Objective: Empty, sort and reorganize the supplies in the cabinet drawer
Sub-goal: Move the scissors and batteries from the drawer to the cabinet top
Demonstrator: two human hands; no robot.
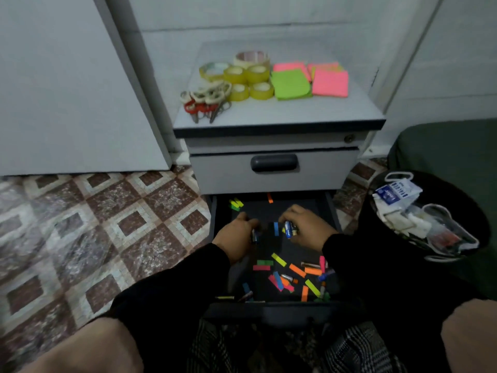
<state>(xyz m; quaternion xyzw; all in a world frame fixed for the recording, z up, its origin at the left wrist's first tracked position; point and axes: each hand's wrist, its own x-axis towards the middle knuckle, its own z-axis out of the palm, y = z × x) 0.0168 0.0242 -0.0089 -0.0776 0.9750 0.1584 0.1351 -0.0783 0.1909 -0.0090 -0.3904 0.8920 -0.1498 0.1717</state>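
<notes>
The bottom drawer [332, 211] of a grey cabinet [274, 168] is pulled open. Its dark floor is strewn with several coloured sticky flags [297, 270] and loose batteries [310, 264]. Both my hands are inside the drawer. My left hand [238, 236] grips a battery [254, 236] near the drawer's left side. My right hand [305, 224] holds a bunch of batteries [289, 229], blue and gold. On the cabinet top lie yellow tape rolls [248, 80], scissors [205, 99] and green [290, 84] and pink sticky-note pads [330, 83].
A black bin [430, 219] with white packaging and clear plastic stands right of the drawer. A dark green seat [451, 146] is behind it. Patterned floor tiles [107, 224] spread to the left, and a grey panel [67, 84] rises at the back left. My knees frame the bottom.
</notes>
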